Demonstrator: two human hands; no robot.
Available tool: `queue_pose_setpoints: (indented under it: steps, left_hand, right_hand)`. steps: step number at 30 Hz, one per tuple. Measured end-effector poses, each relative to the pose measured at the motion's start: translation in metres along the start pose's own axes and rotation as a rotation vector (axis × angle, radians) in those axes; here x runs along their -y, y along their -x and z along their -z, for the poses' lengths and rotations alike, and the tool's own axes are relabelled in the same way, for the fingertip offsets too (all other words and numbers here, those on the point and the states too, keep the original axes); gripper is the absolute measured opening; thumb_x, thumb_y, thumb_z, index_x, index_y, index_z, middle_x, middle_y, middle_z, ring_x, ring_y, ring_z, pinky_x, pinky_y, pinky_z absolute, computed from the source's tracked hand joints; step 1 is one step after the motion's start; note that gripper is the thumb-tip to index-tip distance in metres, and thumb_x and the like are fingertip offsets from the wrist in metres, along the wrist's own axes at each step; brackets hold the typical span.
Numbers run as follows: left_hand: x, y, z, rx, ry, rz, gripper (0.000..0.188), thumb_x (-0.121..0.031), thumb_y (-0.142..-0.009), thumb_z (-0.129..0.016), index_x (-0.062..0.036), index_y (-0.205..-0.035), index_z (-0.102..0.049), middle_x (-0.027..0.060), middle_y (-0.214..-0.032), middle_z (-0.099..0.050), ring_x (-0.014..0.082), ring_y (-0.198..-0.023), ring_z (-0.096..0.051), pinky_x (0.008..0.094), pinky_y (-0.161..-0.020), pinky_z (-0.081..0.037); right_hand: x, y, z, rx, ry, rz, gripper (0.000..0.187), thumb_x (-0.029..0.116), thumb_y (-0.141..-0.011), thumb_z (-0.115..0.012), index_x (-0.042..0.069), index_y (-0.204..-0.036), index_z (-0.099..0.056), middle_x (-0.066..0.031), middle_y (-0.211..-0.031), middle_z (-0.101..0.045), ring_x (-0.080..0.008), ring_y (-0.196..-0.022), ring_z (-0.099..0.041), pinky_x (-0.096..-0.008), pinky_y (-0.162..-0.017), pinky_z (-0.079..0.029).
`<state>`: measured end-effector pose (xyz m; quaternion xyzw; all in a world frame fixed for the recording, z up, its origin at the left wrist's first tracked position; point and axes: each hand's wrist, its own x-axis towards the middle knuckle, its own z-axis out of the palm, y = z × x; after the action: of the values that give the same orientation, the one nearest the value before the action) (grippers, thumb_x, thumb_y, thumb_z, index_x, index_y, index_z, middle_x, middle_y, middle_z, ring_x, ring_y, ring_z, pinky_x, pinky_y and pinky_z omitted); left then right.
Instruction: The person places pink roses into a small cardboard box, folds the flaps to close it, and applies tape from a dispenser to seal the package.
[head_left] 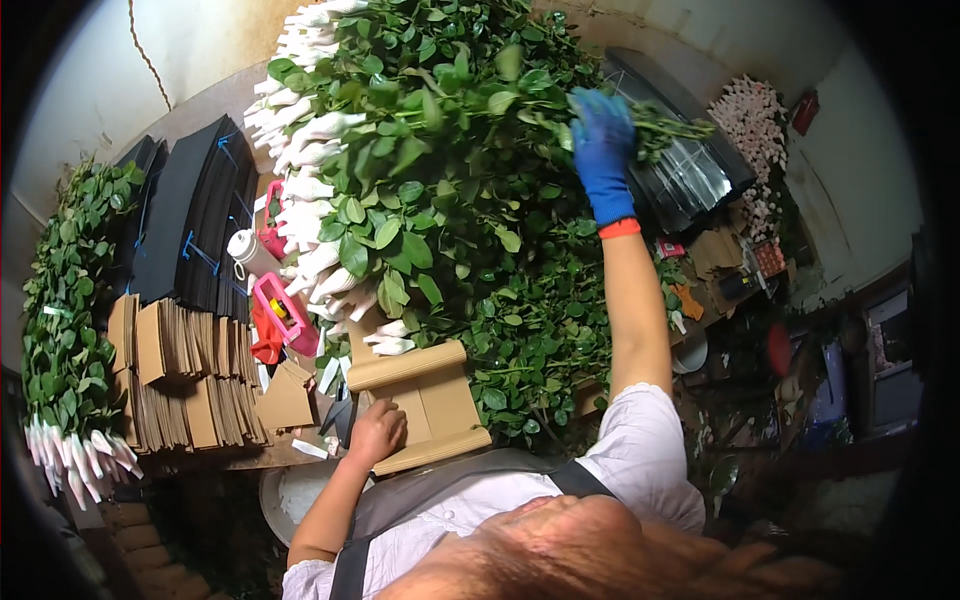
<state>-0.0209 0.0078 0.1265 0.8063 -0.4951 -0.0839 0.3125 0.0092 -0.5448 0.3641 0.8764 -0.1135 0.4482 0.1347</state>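
My right hand (602, 135), in a blue glove with a red cuff, reaches far out and is closed round leafy rose stems (672, 128). Their cut ends stick out to its right, and their leaves run left over a large heap of green stems (480, 190). White sleeved flower heads (312, 180) line the heap's left side. My bare left hand (378, 430) rests low at the left edge of a corrugated cardboard wrap (430, 405), its fingers curled. What they hold, if anything, is hidden. Just left of it lies a black tool (340, 418), too dim to name exactly.
At left stand stacked cardboard pieces (190, 410), black sheets (190, 220) with blue ties, and another flower bundle (70, 290). A pink tape dispenser (285, 315) and a white bottle (252, 252) are beside the heap. Dark plastic sleeves (680, 160) lie far right.
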Motion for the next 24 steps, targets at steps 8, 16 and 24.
queue_pose_setpoints:
  steps: [8, 16, 24]
  left_hand:
    - [0.0, 0.002, -0.009, -0.054, 0.035, -0.011, 0.013, -0.009, -0.083, -0.073, -0.0033, -0.094, -0.072, 0.0153, -0.103, -0.067, 0.0356, -0.094, -0.067, 0.0423, -0.08, -0.056]
    - [0.0, -0.002, -0.008, -0.036, 0.0, -0.029, 0.013, -0.009, -0.082, -0.073, -0.002, -0.093, -0.072, 0.0165, -0.101, -0.066, 0.0363, -0.099, -0.068, 0.0423, -0.081, -0.057]
    - [-0.004, 0.0, -0.003, -0.029, -0.034, -0.033, 0.013, -0.009, -0.082, -0.073, -0.0019, -0.094, -0.072, 0.0139, -0.102, -0.066, 0.034, -0.098, -0.068, 0.0411, -0.08, -0.057]
  right_hand:
    - [0.005, 0.125, 0.028, -0.027, -0.654, -0.398, 0.039, 0.005, -0.079, -0.067, 0.009, -0.117, -0.066, -0.0101, -0.125, -0.065, -0.0333, -0.12, -0.057, -0.0493, -0.112, -0.037]
    - [0.06, 0.281, 0.035, 0.816, 0.192, -0.028, 0.045, 0.022, -0.082, -0.068, 0.021, -0.126, -0.065, -0.0159, -0.15, -0.046, -0.0326, -0.136, -0.046, -0.0489, -0.111, -0.038]
    - [0.104, 0.175, 0.116, 0.709, -0.257, -0.325, 0.048, 0.021, -0.081, -0.072, 0.017, -0.128, -0.063, -0.0125, -0.133, -0.061, -0.0321, -0.115, -0.061, -0.0424, -0.099, -0.05]
